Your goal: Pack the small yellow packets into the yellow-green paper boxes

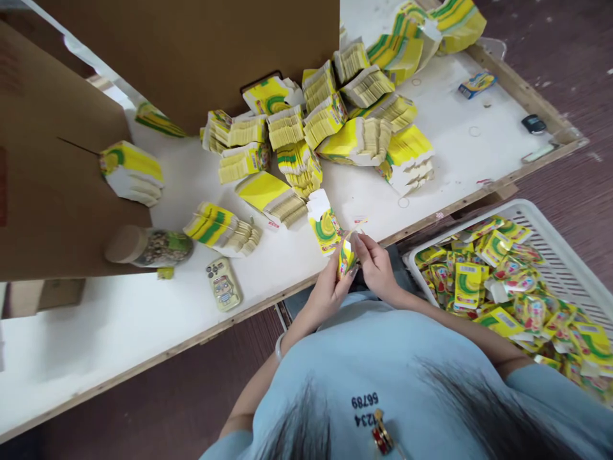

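Observation:
Close to the table's front edge, both hands are closed on one small yellow carton. My left hand grips its lower left side, and my right hand pinches its upper right edge. The fingers partly cover the carton, so its exact fold cannot be made out. Just beyond the hands, a flat yellow and green carton with a white flap lies on the table. Behind it sit bundles of flat cartons, stacked and fanned.
A white plastic basket full of yellow cartons stands at the right, below the table edge. Large cardboard boxes rise at the back left. A jar, a phone, a small blue box and a black object lie on the table.

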`<act>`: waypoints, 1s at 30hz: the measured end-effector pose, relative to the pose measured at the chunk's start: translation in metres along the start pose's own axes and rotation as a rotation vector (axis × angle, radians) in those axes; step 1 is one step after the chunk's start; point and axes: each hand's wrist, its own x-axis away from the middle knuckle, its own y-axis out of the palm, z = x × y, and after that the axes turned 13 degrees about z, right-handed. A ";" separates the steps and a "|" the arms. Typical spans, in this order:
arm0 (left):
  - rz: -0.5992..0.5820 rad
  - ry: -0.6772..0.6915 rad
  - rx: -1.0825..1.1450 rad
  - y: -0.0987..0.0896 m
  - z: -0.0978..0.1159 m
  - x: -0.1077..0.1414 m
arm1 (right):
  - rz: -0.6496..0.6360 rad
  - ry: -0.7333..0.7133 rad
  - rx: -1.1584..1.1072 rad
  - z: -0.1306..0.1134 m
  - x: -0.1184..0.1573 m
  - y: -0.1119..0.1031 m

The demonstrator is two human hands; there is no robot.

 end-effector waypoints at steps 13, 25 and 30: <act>0.223 -0.226 0.310 0.014 -0.017 0.020 | 0.026 0.013 -0.119 0.022 0.021 -0.010; -0.003 -0.215 0.298 -0.010 -0.017 0.022 | -0.162 -0.028 0.065 0.021 0.018 -0.031; 0.143 -0.124 0.170 -0.007 -0.012 0.018 | -0.134 -0.170 0.053 0.027 0.013 -0.039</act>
